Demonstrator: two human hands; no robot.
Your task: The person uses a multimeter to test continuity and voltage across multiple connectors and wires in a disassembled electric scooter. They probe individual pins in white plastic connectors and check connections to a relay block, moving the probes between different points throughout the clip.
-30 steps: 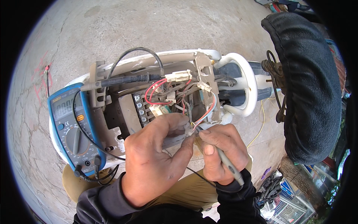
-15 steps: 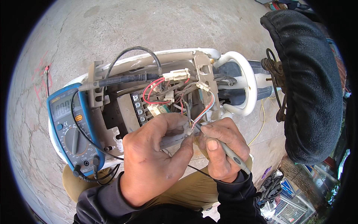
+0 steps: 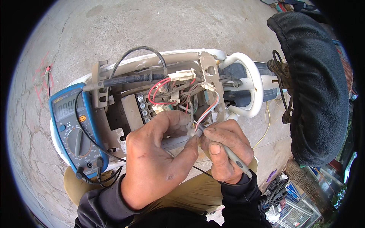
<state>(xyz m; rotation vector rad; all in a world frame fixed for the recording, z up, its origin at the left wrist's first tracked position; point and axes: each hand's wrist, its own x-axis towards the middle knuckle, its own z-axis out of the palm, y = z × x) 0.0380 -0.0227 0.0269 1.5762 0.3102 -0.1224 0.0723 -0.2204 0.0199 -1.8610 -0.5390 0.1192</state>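
Note:
My left hand point(image 3: 161, 155) pinches a small white wire connector point(image 3: 198, 133), largely hidden by the fingers, where red, white and blue wires point(image 3: 210, 113) end. Pressed between the fingers of my right hand point(image 3: 228, 152) is a grey test probe point(image 3: 237, 161), its dark tip end reaching the connector. A second, black probe point(image 3: 129, 79) lies across the open frame, its front end at a white connector point(image 3: 182, 75) with red wires. The blue multimeter point(image 3: 78, 133) leans at the left with both leads plugged in; its display is lit with blurred digits.
Beneath my hands stands an open vehicle body point(image 3: 207, 72) with a screw terminal block point(image 3: 143, 108) and tangled wires. Right of it are a white tube handle point(image 3: 254, 85) and a black padded seat point(image 3: 313, 89). A wire crate point(image 3: 296, 211) sits lower right on concrete floor point(image 3: 152, 28).
The vehicle body and multimeter sit slightly further right and lower in the picture. My hands keep nearly the same grip, with the probe still at the connector.

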